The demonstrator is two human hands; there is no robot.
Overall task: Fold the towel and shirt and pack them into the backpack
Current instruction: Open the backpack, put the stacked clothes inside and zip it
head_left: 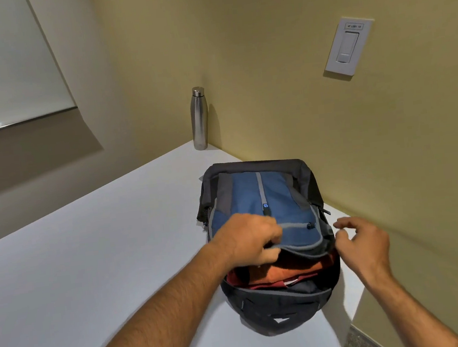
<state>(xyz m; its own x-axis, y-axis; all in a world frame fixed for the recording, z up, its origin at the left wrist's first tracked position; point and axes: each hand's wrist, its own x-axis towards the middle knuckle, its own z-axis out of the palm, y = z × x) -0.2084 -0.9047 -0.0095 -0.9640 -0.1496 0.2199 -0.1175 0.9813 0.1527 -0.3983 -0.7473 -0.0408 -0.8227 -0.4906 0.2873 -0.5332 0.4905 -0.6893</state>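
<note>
A blue, grey and black backpack (264,198) lies on the white table (91,272) with its main opening facing me. Folded orange cloth (292,271) and a red garment (265,285) lie inside the opening. My left hand (252,241) grips the upper flap at the zipper edge, its fingers curled over the rim. At the backpack's right edge my right hand (362,241) hovers, fingers loosely bent and thumb and forefinger close together; whether it pinches a zipper pull is hidden.
A steel water bottle (199,118) stands upright in the far corner of the table. A yellow wall with a light switch (347,45) runs along the right, close to the backpack. The table's right front corner ends near my right forearm.
</note>
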